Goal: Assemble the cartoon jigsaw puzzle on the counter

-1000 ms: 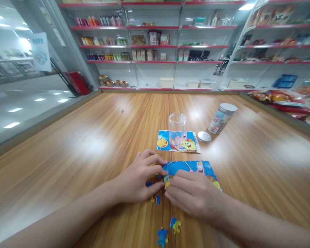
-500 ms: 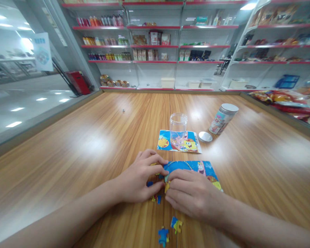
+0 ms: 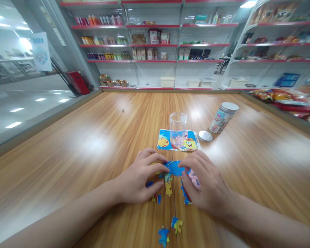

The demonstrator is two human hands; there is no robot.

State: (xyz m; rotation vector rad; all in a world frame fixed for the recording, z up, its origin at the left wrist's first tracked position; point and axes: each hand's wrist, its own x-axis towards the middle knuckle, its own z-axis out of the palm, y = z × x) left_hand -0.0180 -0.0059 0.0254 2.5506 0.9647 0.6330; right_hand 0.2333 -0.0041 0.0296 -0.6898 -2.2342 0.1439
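A partly joined jigsaw puzzle [image 3: 174, 168] in blue with cartoon figures lies on the wooden table [image 3: 93, 144] in front of me. My left hand [image 3: 141, 179] rests on its left edge, fingers curled over a few pieces. My right hand [image 3: 205, 184] curls over the puzzle's right part and grips a joined section [image 3: 189, 182] that is tilted up off the table. Loose pieces [image 3: 176, 224] lie nearer to me, with another piece [image 3: 163, 236] at the bottom.
A printed picture card [image 3: 165, 142] lies beyond the puzzle with an open clear jar [image 3: 178, 124] standing on it. A round metal lid [image 3: 205, 135] and a closed labelled jar [image 3: 223, 117] sit to the right. Snack bags [image 3: 284, 101] line the table's right edge; shop shelves [image 3: 155, 44] stand behind.
My right hand has moved right and curled round the puzzle's right section, lifting and folding it up from flat. The left hand has stayed in place.
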